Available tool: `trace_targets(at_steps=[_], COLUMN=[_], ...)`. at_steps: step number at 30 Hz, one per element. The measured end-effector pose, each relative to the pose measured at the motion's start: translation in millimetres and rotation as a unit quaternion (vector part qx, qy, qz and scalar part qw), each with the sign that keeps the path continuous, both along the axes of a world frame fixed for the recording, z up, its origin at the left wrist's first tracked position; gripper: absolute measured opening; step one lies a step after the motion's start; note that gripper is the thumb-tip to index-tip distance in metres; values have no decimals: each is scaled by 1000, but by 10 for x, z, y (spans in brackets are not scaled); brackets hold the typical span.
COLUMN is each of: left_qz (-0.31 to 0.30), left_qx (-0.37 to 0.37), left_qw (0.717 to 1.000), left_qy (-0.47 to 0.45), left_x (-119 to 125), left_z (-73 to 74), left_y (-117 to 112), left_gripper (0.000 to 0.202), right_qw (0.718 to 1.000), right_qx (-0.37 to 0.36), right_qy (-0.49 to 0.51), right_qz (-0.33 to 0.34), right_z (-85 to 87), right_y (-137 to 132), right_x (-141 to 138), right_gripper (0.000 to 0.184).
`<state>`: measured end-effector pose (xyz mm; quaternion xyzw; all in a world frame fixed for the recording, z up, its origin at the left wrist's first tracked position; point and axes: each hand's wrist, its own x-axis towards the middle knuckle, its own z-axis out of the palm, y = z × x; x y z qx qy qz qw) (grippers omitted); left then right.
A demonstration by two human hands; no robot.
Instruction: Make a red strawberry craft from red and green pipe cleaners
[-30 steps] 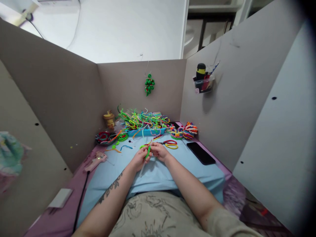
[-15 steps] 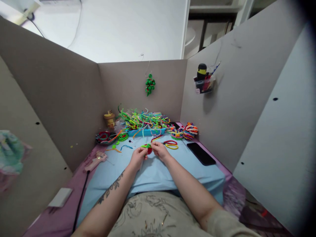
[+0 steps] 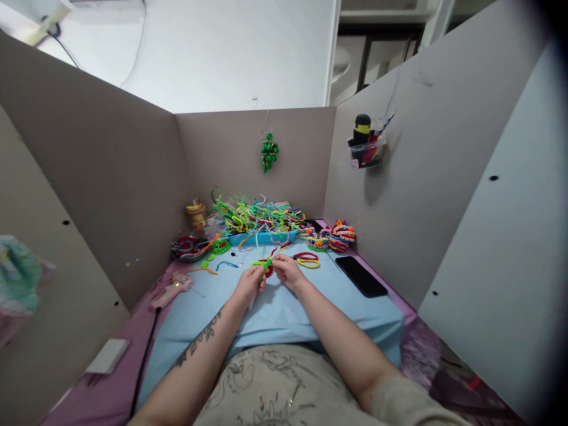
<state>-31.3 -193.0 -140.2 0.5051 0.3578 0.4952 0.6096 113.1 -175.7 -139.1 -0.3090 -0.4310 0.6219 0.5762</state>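
My left hand [image 3: 251, 281] is closed around a small green and red pipe-cleaner piece [image 3: 267, 265], held above the blue cloth. From the other side, my right hand [image 3: 287, 271] pinches the green part with thumb and forefinger. The red part hangs between the two hands, and its exact shape is too small to make out. Just beyond my right hand lie scissors [image 3: 307, 260] with a red and a yellow handle. Behind the hands, loose pipe cleaners [image 3: 260, 214] in many colours heap over a blue tray [image 3: 261, 238].
To the left lie a pink glue gun [image 3: 174, 288] with a black cord, a white box [image 3: 107, 355] and a dark bowl [image 3: 189, 248]. A black phone [image 3: 361, 276] and colourful woven pieces [image 3: 341, 236] are on the right. Grey panels [image 3: 302, 160] enclose the table.
The green piece has turned between my fingers, and more of it shows upright near my right fingertips. Both hands stay almost in place.
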Motion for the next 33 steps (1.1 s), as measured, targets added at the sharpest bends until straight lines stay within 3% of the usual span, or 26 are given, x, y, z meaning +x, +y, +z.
trace_targets(at_steps=[8,15,19,25,33], left_qz=[-115,-29,22,49,35], left_qx=[-17,-10,10,18,5], left_qw=[993,999,1000,999,999], left_qy=[-9,-10,8,-9,-4], left_x=[7,16,6,-27,-15], left_z=[103,86,50,32,54], left_y=[-113,-94,-55,-13,-33], left_gripper=[35,46,43,32,32], right_qw=[997,998,994,993,994], right_qx=[3,40,56,66,63], right_qy=[33,-49,-81,-80,-77], right_qz=[66,-19,-36,-48,-50], right_z=[54,4,-19,-46,-68], right_y=[-62,-8,3,23,52], right_x=[24,-34,-49,-26,-19], right_gripper=[28,27,28,29,27])
